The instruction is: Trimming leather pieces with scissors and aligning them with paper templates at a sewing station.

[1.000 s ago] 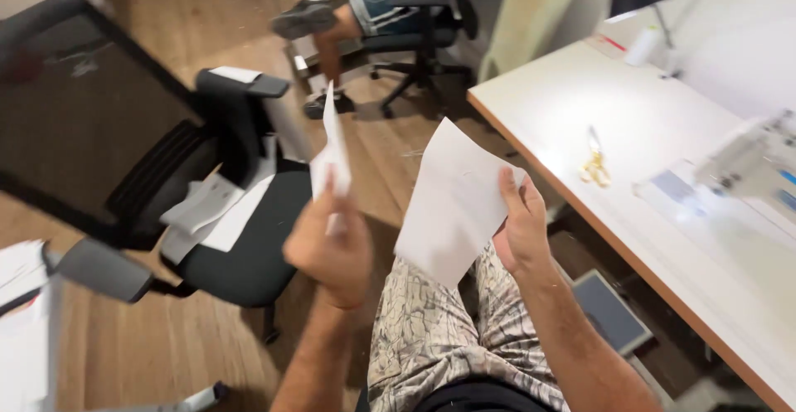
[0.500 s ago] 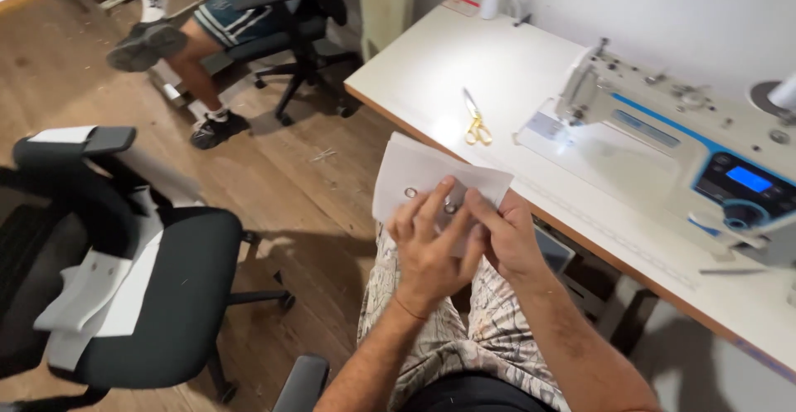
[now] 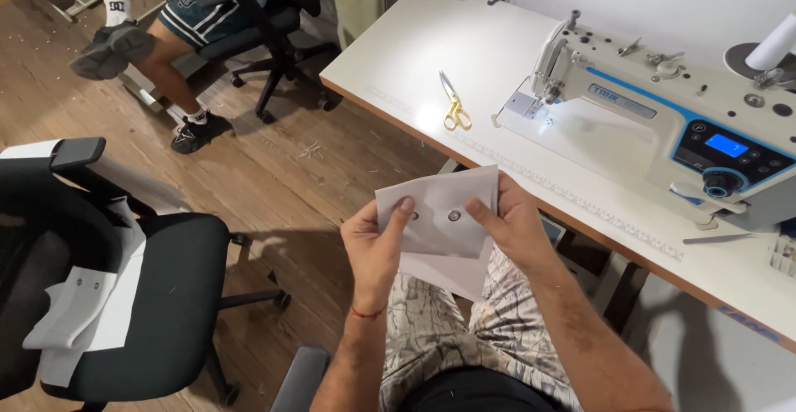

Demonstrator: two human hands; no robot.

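Note:
Both my hands hold a stack of white fabric pieces (image 3: 444, 213) over my lap. The top piece carries two small metal eyelets near its middle. My left hand (image 3: 375, 242) pinches the left edge with the thumb beside one eyelet. My right hand (image 3: 510, 225) grips the right edge, its thumb pointing at the other eyelet. A second white piece hangs below the top one.
A white sewing machine (image 3: 663, 118) stands on the white table (image 3: 497, 55) to my right, with gold-handled scissors (image 3: 452, 105) beside it. A black office chair (image 3: 124, 279) holding white fabric pieces is at left. Another person sits on a chair (image 3: 265, 14) at the back.
My view swung from the black chair toward the sewing table. My hands brought two separate white pieces together and now hold them stacked, the eyelets facing up.

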